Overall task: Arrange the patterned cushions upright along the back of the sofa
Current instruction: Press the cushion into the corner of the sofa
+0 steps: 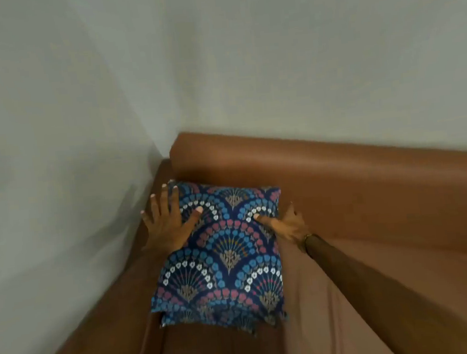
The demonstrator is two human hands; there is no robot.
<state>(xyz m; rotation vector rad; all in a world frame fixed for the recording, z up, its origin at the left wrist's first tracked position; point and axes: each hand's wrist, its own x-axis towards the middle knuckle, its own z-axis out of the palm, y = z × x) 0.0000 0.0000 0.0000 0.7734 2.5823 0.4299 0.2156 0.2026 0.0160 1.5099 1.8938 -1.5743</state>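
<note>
Left hand (166, 225) first: I had its fingers spread apart, palm flat against the upper left edge of the patterned cushion (222, 259), thumb lying on the printed face, clamped on nothing. That open press looked meant to steady the corner and push it toward the sofa's left armrest (97, 315). The cushion itself leaned in the corner of the brown sofa, its top edge touching the backrest (339, 173) and its lower edge on the seat (351, 307), tilted rather than fully upright. At the cushion's upper right corner my right hand (288, 224) was pinched on it, thumb in front, fingers hidden behind, apparently to pull that side up against the backrest.
</note>
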